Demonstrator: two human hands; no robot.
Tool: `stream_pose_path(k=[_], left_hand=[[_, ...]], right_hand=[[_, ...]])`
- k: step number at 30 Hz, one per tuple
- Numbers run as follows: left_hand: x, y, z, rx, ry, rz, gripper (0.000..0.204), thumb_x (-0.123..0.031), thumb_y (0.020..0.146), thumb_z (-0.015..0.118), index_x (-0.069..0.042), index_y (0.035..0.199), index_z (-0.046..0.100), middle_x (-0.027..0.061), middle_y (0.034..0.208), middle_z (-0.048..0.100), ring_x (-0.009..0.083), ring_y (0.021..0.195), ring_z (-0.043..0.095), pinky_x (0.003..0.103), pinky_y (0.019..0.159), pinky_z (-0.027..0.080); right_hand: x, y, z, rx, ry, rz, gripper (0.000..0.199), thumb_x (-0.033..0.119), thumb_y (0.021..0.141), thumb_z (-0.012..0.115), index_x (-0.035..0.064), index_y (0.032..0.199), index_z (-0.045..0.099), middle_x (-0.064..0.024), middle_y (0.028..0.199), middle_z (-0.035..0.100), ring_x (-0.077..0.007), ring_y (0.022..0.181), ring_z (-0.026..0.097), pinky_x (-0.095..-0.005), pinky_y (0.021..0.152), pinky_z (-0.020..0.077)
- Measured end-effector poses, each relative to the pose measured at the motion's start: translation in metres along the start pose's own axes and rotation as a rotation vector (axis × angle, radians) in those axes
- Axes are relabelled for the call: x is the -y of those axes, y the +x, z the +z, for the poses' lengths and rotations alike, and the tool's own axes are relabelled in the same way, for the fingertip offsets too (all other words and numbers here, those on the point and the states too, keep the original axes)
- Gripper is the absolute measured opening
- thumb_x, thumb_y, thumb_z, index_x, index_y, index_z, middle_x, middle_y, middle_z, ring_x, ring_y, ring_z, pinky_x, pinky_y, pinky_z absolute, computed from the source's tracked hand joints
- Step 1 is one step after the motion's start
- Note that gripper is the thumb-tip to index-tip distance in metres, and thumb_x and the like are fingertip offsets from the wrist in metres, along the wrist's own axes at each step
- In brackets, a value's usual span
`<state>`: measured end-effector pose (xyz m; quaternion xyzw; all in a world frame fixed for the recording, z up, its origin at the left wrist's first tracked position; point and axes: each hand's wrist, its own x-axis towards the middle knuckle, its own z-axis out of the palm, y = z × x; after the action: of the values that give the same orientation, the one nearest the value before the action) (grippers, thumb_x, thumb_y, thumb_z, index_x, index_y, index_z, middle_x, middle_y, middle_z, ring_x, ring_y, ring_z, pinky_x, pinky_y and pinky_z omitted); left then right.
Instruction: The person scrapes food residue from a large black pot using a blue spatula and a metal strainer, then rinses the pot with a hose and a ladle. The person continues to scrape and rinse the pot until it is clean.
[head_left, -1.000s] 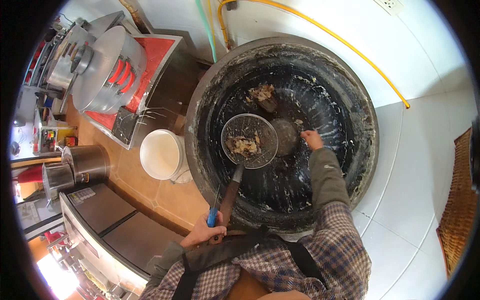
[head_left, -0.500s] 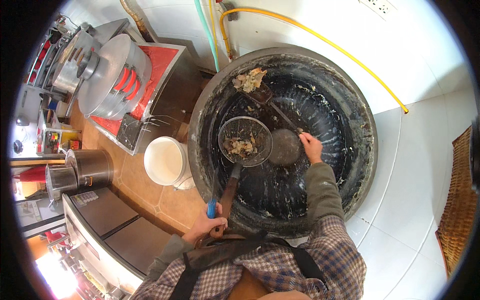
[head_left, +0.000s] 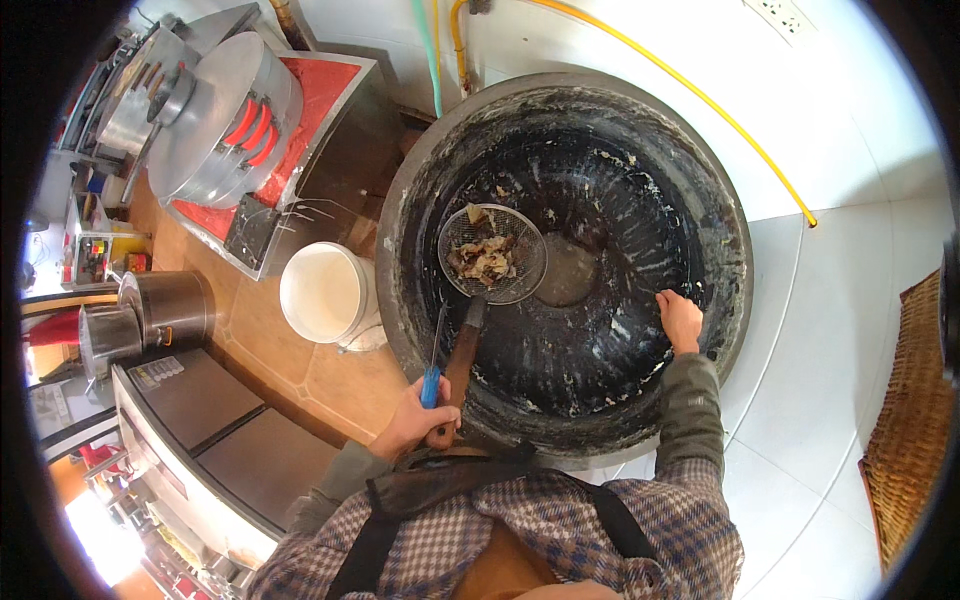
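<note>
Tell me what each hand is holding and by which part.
The left hand grips the wire skimmer by the near end of its long handle. The right hand holds nothing visible; it rests inside the big black wok.

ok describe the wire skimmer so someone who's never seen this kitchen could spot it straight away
Find the huge black wok filling the middle of the view. Over its left inner wall hangs a round wire-mesh skimmer holding brownish scraps, its wooden handle running down to the left hand at the near rim. Nothing else here is mesh; the white bucket beside the wok is solid.

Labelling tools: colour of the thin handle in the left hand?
Blue, on the thin handle, head view.
</note>
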<state>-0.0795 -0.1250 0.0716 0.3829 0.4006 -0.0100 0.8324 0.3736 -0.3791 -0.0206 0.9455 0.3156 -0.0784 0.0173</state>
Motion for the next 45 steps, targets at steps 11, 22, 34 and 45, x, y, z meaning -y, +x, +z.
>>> stream_pose_path(k=[11,22,34,45], left_hand=[[0.007,-0.047,-0.003,0.022,0.108,-0.124,0.029,0.005,0.08,0.071,-0.003,0.095,0.048,0.0046,0.081,0.057,0.0164,0.075,0.066,0.03,0.065,0.053],[0.004,-0.023,-0.002,0.019,0.157,-0.027,0.031,0.005,0.078,0.07,-0.006,0.096,0.048,0.003,0.082,0.053,0.0165,0.072,0.064,0.03,0.064,0.053],[-0.005,-0.014,-0.016,-0.001,0.244,-0.07,0.029,0.003,0.077,0.07,-0.007,0.094,0.048,0.0011,0.082,0.051,0.0138,0.07,0.063,0.028,0.063,0.052],[-0.006,-0.011,-0.007,-0.041,0.372,-0.076,0.029,0.003,0.077,0.07,-0.007,0.093,0.049,0.0017,0.086,0.052,0.0151,0.071,0.064,0.029,0.064,0.053]], right_hand=[[0.118,0.075,0.194,0.436,1.148,0.322,0.029,0.031,0.089,0.07,0.0029,0.096,0.074,-0.0024,0.077,0.067,-0.0115,0.068,0.055,-0.0303,0.062,0.0447],[0.092,0.009,0.024,-0.421,0.221,-0.305,0.019,0.03,0.088,0.067,0.0146,0.099,0.07,-0.0042,0.076,0.065,-0.0301,0.073,0.063,-0.0406,0.063,0.0506],[-0.062,-0.105,0.043,0.357,0.151,0.305,0.032,0.041,0.083,0.066,0.0108,0.087,0.075,-0.0154,0.083,0.07,-0.0357,0.086,0.068,-0.047,0.076,0.0533],[0.095,-0.08,0.265,0.139,1.06,0.519,0.033,0.036,0.092,0.066,0.0044,0.099,0.073,-0.0061,0.082,0.07,-0.0173,0.076,0.062,-0.0355,0.068,0.0472]])
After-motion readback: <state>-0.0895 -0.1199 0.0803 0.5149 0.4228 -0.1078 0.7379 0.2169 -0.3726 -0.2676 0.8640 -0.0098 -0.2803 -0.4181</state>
